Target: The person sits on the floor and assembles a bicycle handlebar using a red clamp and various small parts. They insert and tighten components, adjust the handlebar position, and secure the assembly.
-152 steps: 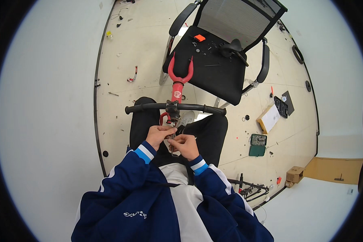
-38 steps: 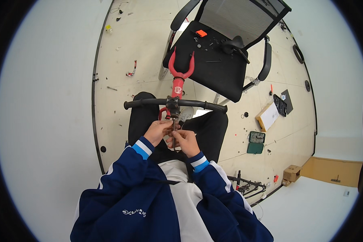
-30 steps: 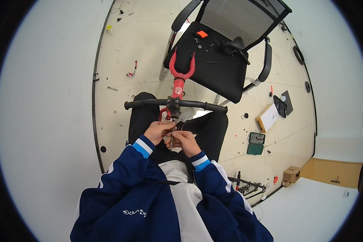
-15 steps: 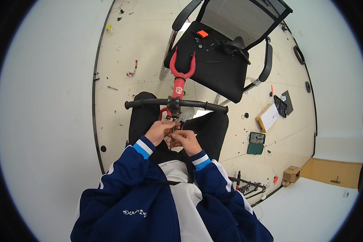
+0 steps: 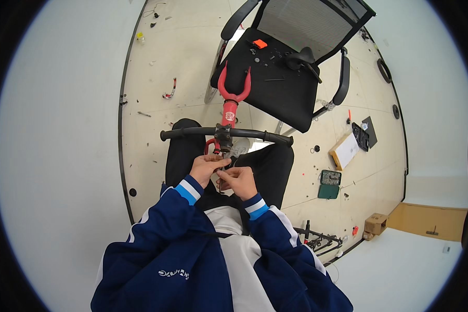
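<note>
A small red bike frame with a fork lies in front of me, fork prongs pointing away. Its black handlebar crosses above my thighs, joined at the black stem. Just below the stem's near end, my left hand is closed, thumb and fingertips pinched around the upper part of a thin metal rod. My right hand pinches the same thin metal rod lower down, close beside the left fingertips. Fingers cover most of the rod, so its kind and far tip are hidden.
A black office chair stands ahead, with a bike saddle, an orange item and small parts on its seat. On the right floor lie a black tool case, a green case, a flat box and a cardboard box.
My left fingers have shifted slightly on the rod, and its upper part shows less between them. My right hand stays pinched in nearly the same place. The bike frame has hardly moved.
</note>
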{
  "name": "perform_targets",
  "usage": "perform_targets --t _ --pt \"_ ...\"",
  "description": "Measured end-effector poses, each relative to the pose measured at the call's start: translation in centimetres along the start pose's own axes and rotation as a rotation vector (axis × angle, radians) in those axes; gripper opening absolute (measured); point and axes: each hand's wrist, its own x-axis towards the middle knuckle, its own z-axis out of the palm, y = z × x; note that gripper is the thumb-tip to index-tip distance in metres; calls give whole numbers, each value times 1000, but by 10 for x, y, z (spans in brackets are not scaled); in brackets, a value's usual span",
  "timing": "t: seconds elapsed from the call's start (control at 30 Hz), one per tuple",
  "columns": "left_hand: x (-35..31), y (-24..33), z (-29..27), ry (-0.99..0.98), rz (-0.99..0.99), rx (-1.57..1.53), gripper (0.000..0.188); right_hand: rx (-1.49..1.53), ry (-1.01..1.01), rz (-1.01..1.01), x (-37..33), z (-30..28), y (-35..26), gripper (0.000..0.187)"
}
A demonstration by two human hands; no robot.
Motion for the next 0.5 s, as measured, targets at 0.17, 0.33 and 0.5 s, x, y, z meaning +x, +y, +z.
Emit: perform_targets --t 0.17,0.33,0.5 --pt "-6 17 -5 -149 -66 -181 15 405 -161 109 -1 -10 -3 29" --pt "3 13 -16 -320 -74 -114 24 565 -311 77 8 -16 19 33" --pt "2 10 -12 -240 -140 -107 23 526 -233 71 6 -4 15 32"
